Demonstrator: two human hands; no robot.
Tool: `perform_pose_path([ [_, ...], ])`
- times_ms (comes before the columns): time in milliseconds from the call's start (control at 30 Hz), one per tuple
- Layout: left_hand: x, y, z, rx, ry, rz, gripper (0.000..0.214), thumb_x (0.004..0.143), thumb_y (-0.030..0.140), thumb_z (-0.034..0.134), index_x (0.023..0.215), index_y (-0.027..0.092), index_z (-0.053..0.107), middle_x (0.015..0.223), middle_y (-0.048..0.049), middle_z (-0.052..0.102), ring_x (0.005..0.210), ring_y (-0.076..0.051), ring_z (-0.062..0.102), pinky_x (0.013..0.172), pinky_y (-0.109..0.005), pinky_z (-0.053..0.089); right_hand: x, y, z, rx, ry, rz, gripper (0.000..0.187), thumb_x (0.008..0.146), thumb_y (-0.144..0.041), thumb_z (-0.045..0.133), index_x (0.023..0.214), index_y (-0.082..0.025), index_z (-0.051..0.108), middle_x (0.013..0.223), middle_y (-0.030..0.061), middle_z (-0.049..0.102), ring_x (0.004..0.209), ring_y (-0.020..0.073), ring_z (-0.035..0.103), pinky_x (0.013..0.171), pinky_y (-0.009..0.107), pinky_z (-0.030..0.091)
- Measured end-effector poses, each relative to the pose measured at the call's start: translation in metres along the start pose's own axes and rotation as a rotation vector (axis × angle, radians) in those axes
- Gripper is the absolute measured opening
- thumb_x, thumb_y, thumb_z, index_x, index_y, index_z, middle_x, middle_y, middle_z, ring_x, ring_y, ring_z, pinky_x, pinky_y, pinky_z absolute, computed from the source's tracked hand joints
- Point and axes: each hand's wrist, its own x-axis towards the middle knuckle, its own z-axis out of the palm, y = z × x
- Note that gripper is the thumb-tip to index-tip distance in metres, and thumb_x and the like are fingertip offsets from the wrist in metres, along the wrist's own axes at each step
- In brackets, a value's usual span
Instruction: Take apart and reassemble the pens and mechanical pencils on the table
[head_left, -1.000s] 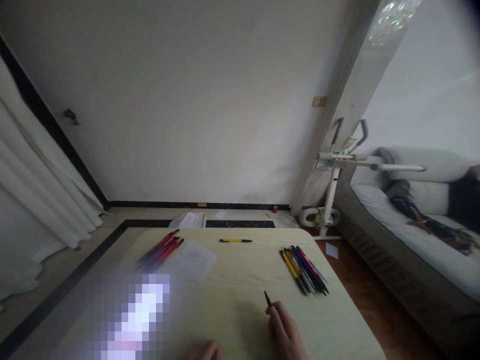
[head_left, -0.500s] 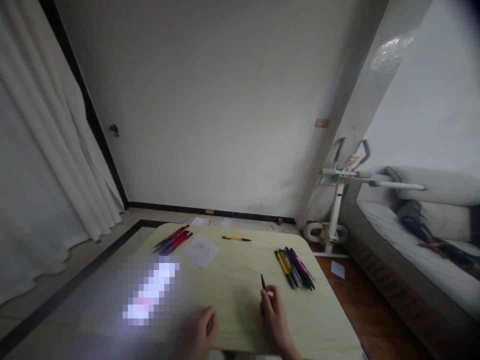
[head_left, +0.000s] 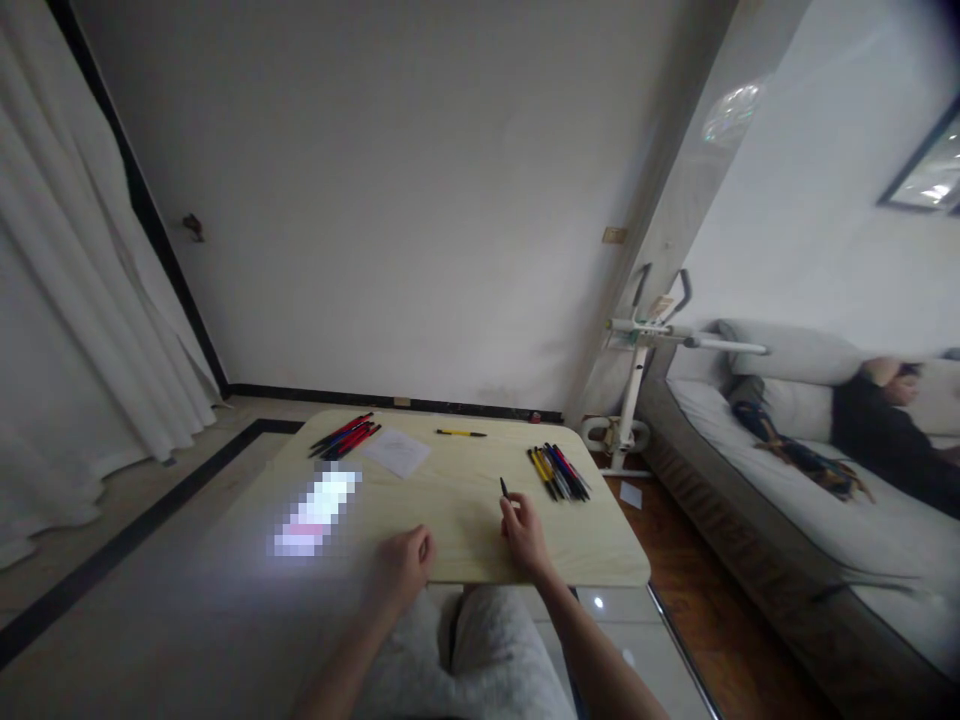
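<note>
My right hand [head_left: 523, 535] rests on the pale wooden table [head_left: 465, 500] and grips a dark pen [head_left: 504, 489] that points away from me. My left hand [head_left: 405, 565] lies near the table's front edge with its fingers curled in a loose fist; nothing shows in it. A bundle of yellow, blue, black and red pens [head_left: 559, 472] lies just beyond my right hand. A second bundle of red and dark pens [head_left: 345, 436] sits at the far left, beside a sheet of paper [head_left: 397, 452]. A single yellow pen [head_left: 460, 433] lies at the far edge.
A blurred-out patch [head_left: 315, 513] covers the table's left part. A white exercise machine [head_left: 637, 380] stands right of the table. A person [head_left: 885, 420] lies on the sofa [head_left: 765, 470] at right. White curtains [head_left: 67, 330] hang at left. My lap [head_left: 465, 650] is below the table.
The view has pulled back and tilted down, so both forearms and my lap now show. My left hand has come into view near the front edge. The right hand keeps its pen.
</note>
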Motion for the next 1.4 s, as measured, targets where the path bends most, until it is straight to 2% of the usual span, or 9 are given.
perform_pose_path([
  [200, -0.001, 0.001, -0.001, 0.039, -0.007, -0.038, 0.024, 0.081, 0.028, 0.035, 0.067, 0.019, 0.053, 0.063, -0.0028, 0.059, 0.060, -0.014, 0.053, 0.054, -0.025, 0.025, 0.000, 0.005, 0.001, -0.015, 0.075, -0.014, 0.035, 0.075, -0.052, 0.043, 0.084, -0.018, 0.042, 0.047, -0.0048, 0.049, 0.041, 0.0111, 0.044, 0.040, 0.020, 0.033],
  [533, -0.002, 0.005, -0.002, 0.056, 0.023, -0.051, 0.025, 0.082, 0.028, 0.035, 0.068, 0.019, 0.054, 0.064, -0.0039, 0.060, 0.061, -0.015, 0.053, 0.055, -0.025, 0.026, -0.002, -0.005, 0.000, -0.074, 0.016, -0.052, 0.042, 0.079, -0.054, 0.033, 0.073, -0.017, 0.053, 0.047, -0.0027, 0.047, 0.043, 0.0117, 0.045, 0.045, 0.022, 0.034],
  [700, -0.002, 0.002, -0.001, 0.068, 0.015, -0.035, 0.024, 0.081, 0.028, 0.036, 0.068, 0.019, 0.054, 0.065, -0.0038, 0.060, 0.060, -0.014, 0.053, 0.054, -0.024, 0.026, -0.004, -0.008, 0.000, -0.068, 0.015, -0.031, 0.046, 0.077, -0.056, 0.035, 0.080, -0.015, 0.056, 0.047, -0.0024, 0.048, 0.043, 0.0123, 0.046, 0.044, 0.022, 0.034],
  [833, -0.002, 0.001, 0.001, 0.091, 0.039, -0.014, 0.025, 0.082, 0.027, 0.035, 0.068, 0.019, 0.054, 0.064, -0.0036, 0.059, 0.059, -0.015, 0.052, 0.054, -0.025, 0.025, -0.004, -0.007, 0.002, -0.069, 0.035, -0.037, 0.040, 0.075, -0.052, 0.043, 0.089, -0.015, 0.049, 0.046, -0.0046, 0.048, 0.041, 0.0120, 0.045, 0.043, 0.021, 0.034],
  [967, -0.002, 0.002, 0.000, 0.091, 0.023, -0.030, 0.026, 0.082, 0.028, 0.034, 0.069, 0.019, 0.054, 0.064, -0.0038, 0.059, 0.061, -0.015, 0.053, 0.054, -0.024, 0.026, -0.005, -0.005, 0.003, -0.096, 0.055, -0.063, 0.034, 0.076, -0.049, 0.041, 0.088, -0.017, 0.045, 0.046, -0.0048, 0.048, 0.042, 0.0123, 0.046, 0.043, 0.022, 0.034],
  [1400, -0.003, 0.003, -0.002, 0.066, 0.038, -0.047, 0.026, 0.081, 0.029, 0.035, 0.069, 0.019, 0.056, 0.066, -0.0049, 0.060, 0.062, -0.015, 0.052, 0.055, -0.025, 0.026, -0.006, -0.007, 0.004, -0.168, 0.038, -0.093, 0.030, 0.079, -0.044, 0.037, 0.087, -0.017, 0.048, 0.048, -0.0039, 0.049, 0.043, 0.0122, 0.046, 0.044, 0.021, 0.031],
])
